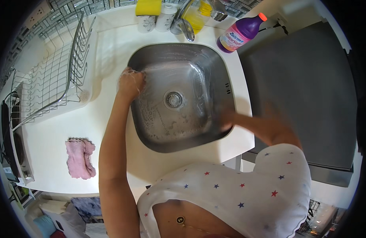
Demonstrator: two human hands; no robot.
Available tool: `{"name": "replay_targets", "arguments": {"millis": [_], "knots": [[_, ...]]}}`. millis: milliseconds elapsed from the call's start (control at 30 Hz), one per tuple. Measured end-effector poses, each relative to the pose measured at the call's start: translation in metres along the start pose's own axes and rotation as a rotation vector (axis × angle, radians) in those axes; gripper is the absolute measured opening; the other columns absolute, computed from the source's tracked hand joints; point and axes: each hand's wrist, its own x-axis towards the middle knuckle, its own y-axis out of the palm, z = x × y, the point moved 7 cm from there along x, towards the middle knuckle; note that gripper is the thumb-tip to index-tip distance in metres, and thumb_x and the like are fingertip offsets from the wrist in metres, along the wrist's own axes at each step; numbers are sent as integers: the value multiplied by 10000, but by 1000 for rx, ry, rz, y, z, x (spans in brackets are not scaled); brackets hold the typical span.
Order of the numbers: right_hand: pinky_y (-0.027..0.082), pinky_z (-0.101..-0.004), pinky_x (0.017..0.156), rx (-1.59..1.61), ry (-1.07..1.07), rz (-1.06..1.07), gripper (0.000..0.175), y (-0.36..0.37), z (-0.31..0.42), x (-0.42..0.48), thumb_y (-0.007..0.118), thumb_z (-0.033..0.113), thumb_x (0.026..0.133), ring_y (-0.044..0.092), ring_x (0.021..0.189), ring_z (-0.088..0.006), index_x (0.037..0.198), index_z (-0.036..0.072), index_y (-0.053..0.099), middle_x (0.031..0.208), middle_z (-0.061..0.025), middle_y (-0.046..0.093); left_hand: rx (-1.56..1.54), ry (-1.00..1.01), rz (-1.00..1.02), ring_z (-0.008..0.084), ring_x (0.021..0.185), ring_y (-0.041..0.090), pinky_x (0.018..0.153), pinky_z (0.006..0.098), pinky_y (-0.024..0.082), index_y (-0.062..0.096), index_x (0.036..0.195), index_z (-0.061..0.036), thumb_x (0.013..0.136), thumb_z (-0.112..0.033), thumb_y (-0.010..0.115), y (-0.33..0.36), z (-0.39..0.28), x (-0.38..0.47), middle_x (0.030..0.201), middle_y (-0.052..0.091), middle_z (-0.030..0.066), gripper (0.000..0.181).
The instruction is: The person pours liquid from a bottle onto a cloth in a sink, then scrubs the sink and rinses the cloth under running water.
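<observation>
My left hand (131,82) is at the left rim of a stainless steel sink (183,125), its fingers curled and wet with suds; whether it holds anything is hidden. Blurred by motion, my right hand (226,119) is inside the sink against its right wall, and its fingers and anything in them cannot be made out. Suds and water streaks cover the basin floor and walls around the drain strainer (174,100). Above the far rim is a chrome faucet (187,28). A purple and pink Zonrox bleach bottle (238,34) with an orange cap stands at the back right corner.
A wire dish rack (52,74) stands at the left. A folded pink cloth (80,159) lies on the white counter (111,41). Behind the sink are a yellow sponge (148,7), white canisters (165,17) and a yellow liquid bottle (197,16). A dark grey surface (302,89) adjoins at right.
</observation>
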Motion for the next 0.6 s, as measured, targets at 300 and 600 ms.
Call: {"name": "replay_targets", "arguments": {"millis": [300,600], "knots": [[144,-363,1068,930,-657,122,585,-45,129,15,247,470,914,126,1325,-215,1378,116,197,1435,-88,158,43,9,19,275,689,595,831,379,392,589,745,-66,719,-134,561,4,-5,6,670,607,129,78],[106,-437,1062,222,339,-346,620,5,-53,95,459,466,804,144,1313,-241,1343,209,290,1410,-69,237,35,7,18,285,715,595,819,380,389,594,774,-74,725,-149,546,1,-8,10,698,616,136,101]]}}
